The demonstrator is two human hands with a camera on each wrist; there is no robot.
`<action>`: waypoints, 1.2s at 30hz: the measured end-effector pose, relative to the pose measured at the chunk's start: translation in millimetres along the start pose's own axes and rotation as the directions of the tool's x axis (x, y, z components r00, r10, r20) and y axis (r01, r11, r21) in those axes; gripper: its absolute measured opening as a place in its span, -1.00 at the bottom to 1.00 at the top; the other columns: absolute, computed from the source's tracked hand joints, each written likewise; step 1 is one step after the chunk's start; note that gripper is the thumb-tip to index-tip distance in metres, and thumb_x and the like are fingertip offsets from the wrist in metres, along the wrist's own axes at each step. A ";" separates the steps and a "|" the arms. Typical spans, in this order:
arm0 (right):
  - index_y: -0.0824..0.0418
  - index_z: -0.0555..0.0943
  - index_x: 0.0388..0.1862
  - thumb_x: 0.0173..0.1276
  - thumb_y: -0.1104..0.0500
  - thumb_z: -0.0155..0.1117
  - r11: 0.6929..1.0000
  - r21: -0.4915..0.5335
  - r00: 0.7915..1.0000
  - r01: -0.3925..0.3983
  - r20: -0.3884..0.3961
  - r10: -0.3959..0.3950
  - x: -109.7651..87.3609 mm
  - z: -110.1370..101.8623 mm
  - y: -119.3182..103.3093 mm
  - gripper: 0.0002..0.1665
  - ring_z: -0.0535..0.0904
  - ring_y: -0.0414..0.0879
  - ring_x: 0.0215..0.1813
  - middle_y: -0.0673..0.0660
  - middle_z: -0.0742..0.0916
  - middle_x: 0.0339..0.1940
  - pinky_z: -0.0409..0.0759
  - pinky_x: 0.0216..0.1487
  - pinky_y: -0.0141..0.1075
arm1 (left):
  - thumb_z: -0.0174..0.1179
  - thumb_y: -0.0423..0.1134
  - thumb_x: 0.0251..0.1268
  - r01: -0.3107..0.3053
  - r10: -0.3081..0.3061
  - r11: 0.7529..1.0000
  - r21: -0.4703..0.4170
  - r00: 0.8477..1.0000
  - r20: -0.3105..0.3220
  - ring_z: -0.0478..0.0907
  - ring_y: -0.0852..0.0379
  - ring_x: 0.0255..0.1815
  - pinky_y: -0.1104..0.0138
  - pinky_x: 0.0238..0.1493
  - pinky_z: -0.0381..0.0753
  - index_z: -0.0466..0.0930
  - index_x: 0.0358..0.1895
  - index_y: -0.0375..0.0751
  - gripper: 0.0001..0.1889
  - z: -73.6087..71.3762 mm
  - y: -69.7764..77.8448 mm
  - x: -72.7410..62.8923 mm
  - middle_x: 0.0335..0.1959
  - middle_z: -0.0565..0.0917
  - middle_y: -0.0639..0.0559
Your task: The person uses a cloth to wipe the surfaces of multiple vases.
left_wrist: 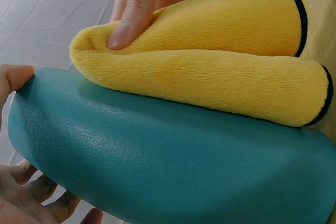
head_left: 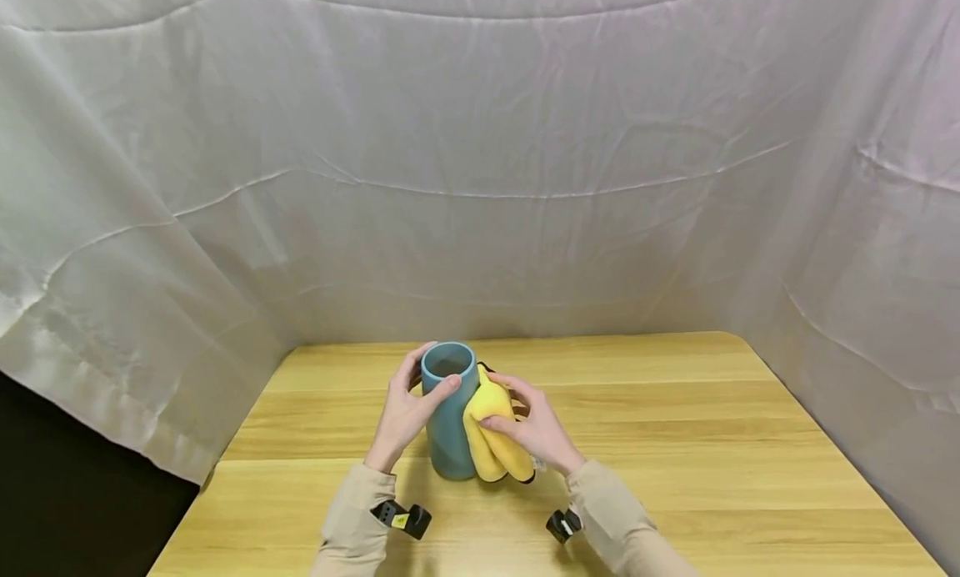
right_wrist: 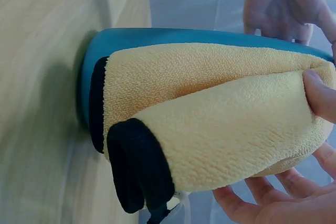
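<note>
A tall blue-green vase (head_left: pixel 448 439) with a round open mouth stands upright on the wooden table. My left hand (head_left: pixel 405 410) grips it near the top, thumb at the front of the rim and fingers round the far left side. In my right hand (head_left: pixel 542 427) is a yellow cloth (head_left: pixel 501 431) with black edging, pinched between thumb and fingers. The folded cloth (left_wrist: pixel 210 77) hangs against the vase's right side, its two folds side by side in the left wrist view. From the right wrist view, the cloth (right_wrist: pixel 220 114) covers much of the vase (right_wrist: pixel 173 36).
The light wooden table (head_left: pixel 675 444) extends to both sides of the vase. Grey-white curtains (head_left: pixel 495 177) hang behind it and at the sides. A dark area (head_left: pixel 75 485) lies at the lower left. Black wrist cameras (head_left: pixel 405 519) sit on both sleeves.
</note>
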State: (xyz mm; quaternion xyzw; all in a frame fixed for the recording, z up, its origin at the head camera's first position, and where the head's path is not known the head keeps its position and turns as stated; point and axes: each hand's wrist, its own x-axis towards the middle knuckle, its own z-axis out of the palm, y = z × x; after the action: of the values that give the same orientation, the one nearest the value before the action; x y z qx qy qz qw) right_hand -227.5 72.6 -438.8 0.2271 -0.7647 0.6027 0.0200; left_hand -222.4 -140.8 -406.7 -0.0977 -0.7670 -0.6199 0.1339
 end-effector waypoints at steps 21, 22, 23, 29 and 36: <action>0.13 0.50 0.38 0.25 0.23 0.49 1.000 0.018 1.000 -0.007 -0.005 0.007 -1.1 0.6 6.1 -0.29 0.60 0.02 0.11 0.23 0.64 0.28 0.55 0.14 -0.09 | 0.40 -0.19 0.23 0.011 -0.011 1.000 -0.003 1.000 0.009 0.50 -0.06 0.29 -0.06 0.40 0.31 0.44 0.37 -0.04 -0.38 0.1 -2.8 0.7 0.22 0.61 -0.12; 0.12 0.50 0.39 0.25 0.23 0.49 1.000 0.016 1.000 -0.014 -0.005 0.014 -1.5 0.9 6.8 -0.29 0.60 0.02 0.11 0.22 0.64 0.28 0.55 0.14 -0.10 | 0.40 -0.19 0.23 0.012 -0.012 1.000 -0.005 1.000 0.008 0.50 -0.06 0.29 -0.06 0.40 0.31 0.44 0.37 -0.03 -0.37 0.1 -3.0 0.5 0.22 0.61 -0.12; 0.12 0.50 0.39 0.25 0.23 0.49 1.000 0.018 1.000 -0.020 -0.005 0.020 -1.9 1.2 7.5 -0.29 0.59 0.02 0.11 0.22 0.64 0.28 0.54 0.14 -0.10 | 0.40 -0.19 0.23 0.010 -0.010 1.000 -0.005 1.000 0.009 0.50 -0.06 0.29 -0.05 0.40 0.31 0.44 0.37 -0.03 -0.37 0.1 -3.0 0.4 0.22 0.61 -0.12; 0.13 0.50 0.39 0.25 0.20 0.50 0.998 0.016 0.998 -0.055 -0.002 0.055 -5.4 3.1 10.3 -0.28 0.60 0.03 0.13 0.22 0.63 0.28 0.55 0.16 -0.11 | 0.41 -0.20 0.21 0.006 -0.006 1.000 0.001 1.000 0.004 0.50 -0.07 0.29 -0.03 0.39 0.33 0.44 0.37 -0.04 -0.37 0.0 -2.0 0.0 0.22 0.61 -0.12; 0.14 0.49 0.39 0.25 0.18 0.50 0.998 0.010 0.998 -0.059 0.001 0.059 -8.7 5.0 14.7 -0.27 0.61 0.05 0.14 0.24 0.63 0.29 0.58 0.15 -0.13 | 0.39 -0.20 0.25 -0.002 0.002 1.000 0.006 1.000 0.009 0.50 -0.05 0.27 -0.02 0.37 0.34 0.44 0.37 -0.04 -0.39 -0.3 -1.1 -0.3 0.22 0.61 -0.13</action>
State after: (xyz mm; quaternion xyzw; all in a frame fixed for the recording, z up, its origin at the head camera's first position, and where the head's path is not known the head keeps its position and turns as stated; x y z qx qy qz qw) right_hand -224.0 73.3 -456.2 0.2050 -0.7680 0.6067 0.0009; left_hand -222.5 -141.3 -407.7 -0.1007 -0.7693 -0.6171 0.1315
